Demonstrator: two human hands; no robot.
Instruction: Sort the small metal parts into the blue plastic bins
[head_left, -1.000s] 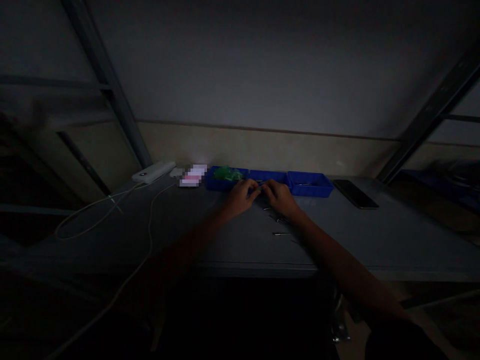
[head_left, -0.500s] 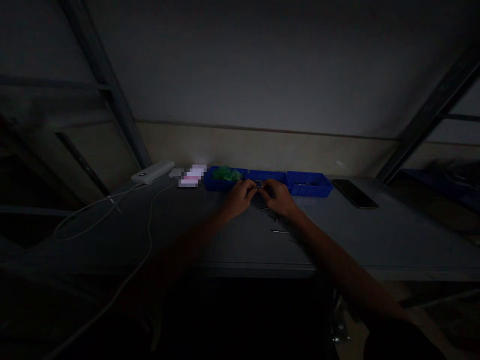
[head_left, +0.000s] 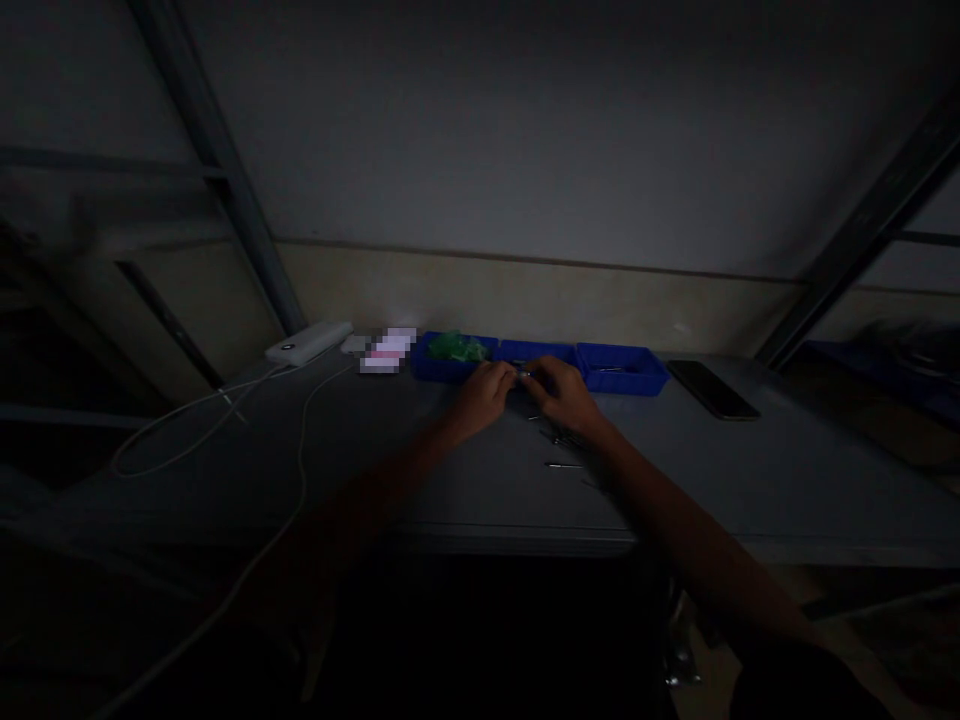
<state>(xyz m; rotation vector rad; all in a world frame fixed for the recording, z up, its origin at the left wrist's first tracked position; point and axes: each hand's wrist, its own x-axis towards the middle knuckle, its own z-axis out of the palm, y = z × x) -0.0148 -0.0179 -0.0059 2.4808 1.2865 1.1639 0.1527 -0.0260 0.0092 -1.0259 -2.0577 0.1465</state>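
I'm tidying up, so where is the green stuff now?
In the head view, the green stuff lies in the leftmost blue bin, just beyond the left hand.

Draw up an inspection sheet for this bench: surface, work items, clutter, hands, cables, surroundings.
Surface: grey tabletop, dimly lit.
Job's things: small shiny piece, too small to identify; thin metal pieces on the tabletop; three blue bins in a row, left one holding green plastic.
Clutter: phone at right; white device at left, blurred-out bright item near it.
Hands: left hand and right hand, pinching at the small shiny piece.
Cables: white cables at left, one looped, one trailing past the front edge.
Surroundings: wall behind, metal posts both sides.
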